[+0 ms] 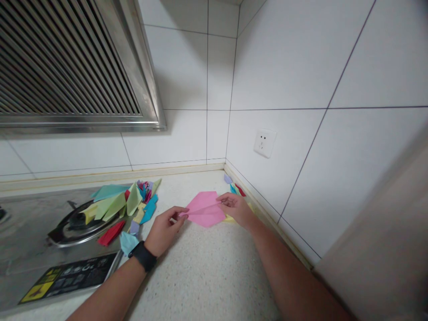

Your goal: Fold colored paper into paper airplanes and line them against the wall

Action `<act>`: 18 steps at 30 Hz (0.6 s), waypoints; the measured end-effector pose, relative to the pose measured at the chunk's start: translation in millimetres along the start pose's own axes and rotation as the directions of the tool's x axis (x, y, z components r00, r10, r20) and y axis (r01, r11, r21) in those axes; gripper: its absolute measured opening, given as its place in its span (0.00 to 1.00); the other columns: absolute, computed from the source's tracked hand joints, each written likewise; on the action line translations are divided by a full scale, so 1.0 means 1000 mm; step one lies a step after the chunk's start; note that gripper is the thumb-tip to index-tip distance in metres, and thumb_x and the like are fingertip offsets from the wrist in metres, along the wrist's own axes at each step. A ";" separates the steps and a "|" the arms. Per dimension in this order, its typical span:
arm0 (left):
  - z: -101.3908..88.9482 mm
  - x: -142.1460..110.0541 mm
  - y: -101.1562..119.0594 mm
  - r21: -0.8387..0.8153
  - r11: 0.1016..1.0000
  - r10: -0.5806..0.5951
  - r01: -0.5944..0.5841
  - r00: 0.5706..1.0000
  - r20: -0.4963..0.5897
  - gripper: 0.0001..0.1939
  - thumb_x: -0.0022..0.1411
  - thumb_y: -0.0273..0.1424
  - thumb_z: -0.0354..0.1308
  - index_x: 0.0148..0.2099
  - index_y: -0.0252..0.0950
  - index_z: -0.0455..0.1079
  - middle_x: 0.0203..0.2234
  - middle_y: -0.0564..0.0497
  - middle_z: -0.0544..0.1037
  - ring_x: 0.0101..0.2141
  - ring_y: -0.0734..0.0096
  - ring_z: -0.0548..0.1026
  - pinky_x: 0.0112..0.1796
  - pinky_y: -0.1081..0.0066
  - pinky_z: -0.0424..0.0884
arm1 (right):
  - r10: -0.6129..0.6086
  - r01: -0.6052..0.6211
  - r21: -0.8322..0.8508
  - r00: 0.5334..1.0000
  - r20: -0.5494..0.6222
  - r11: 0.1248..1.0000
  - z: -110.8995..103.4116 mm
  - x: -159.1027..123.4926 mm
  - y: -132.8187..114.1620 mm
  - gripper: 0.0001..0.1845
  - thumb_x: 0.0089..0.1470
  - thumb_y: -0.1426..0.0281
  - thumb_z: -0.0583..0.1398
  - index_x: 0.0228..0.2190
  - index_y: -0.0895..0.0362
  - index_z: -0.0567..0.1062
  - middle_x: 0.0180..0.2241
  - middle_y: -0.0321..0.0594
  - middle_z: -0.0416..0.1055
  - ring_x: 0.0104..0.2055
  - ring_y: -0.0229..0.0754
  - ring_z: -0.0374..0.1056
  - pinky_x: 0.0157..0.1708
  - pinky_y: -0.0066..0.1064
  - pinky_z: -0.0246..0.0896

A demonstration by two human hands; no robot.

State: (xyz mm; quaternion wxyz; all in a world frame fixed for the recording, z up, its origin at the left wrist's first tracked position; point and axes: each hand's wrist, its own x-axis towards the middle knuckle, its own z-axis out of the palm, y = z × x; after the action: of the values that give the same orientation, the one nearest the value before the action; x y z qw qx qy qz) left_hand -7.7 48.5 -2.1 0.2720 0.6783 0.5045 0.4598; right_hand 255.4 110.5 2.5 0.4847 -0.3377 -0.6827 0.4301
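A pink folded paper (204, 208) lies on the speckled countertop (207, 272) near the wall corner. My left hand (164, 230), with a black watch on its wrist, pinches the paper's left tip between thumb and fingers. My right hand (235, 207) has its fingers curled and pressing on the paper's right edge. A yellow sheet (230, 219) shows partly under my right hand and the pink paper.
A heap of folded coloured papers (127, 206) lies to the left, spilling onto a gas stove burner (72, 227). A few more coloured scraps (234, 185) sit in the corner. A range hood (73, 67) hangs above; a wall socket (264, 142) is on the right wall.
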 end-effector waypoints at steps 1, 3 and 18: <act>0.000 0.000 0.000 0.001 1.000 0.002 -0.002 1.000 -0.001 0.17 0.60 0.41 0.56 0.46 0.37 0.73 0.32 0.49 0.76 0.26 0.73 0.69 0.24 0.76 0.65 | -0.001 0.001 0.001 1.000 -0.001 1.000 0.000 0.000 0.000 0.11 0.48 0.67 0.64 0.35 0.58 0.75 0.27 0.36 0.71 0.27 0.33 0.64 0.27 0.25 0.57; 0.000 0.000 0.001 0.009 1.000 -0.001 0.001 1.000 -0.003 0.17 0.60 0.41 0.56 0.46 0.37 0.73 0.32 0.49 0.76 0.25 0.73 0.69 0.25 0.75 0.65 | 0.003 -0.003 -0.001 1.000 -0.006 1.000 0.000 0.000 -0.002 0.11 0.47 0.67 0.64 0.35 0.58 0.75 0.28 0.37 0.72 0.28 0.34 0.65 0.27 0.25 0.58; 0.001 -0.001 0.000 -0.024 1.000 -0.013 0.014 1.000 0.012 0.17 0.59 0.42 0.57 0.45 0.36 0.74 0.32 0.48 0.76 0.27 0.71 0.69 0.23 0.76 0.64 | -0.003 0.004 0.011 0.999 -0.046 1.000 -0.002 0.002 -0.003 0.13 0.45 0.65 0.66 0.34 0.58 0.76 0.29 0.38 0.73 0.29 0.36 0.67 0.29 0.28 0.61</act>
State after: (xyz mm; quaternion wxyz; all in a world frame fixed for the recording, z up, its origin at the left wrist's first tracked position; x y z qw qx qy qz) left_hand -7.0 47.6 -3.0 0.2864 0.6743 0.5019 0.4598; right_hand 256.4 111.4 5.9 0.5029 -0.3434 -0.6696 0.4252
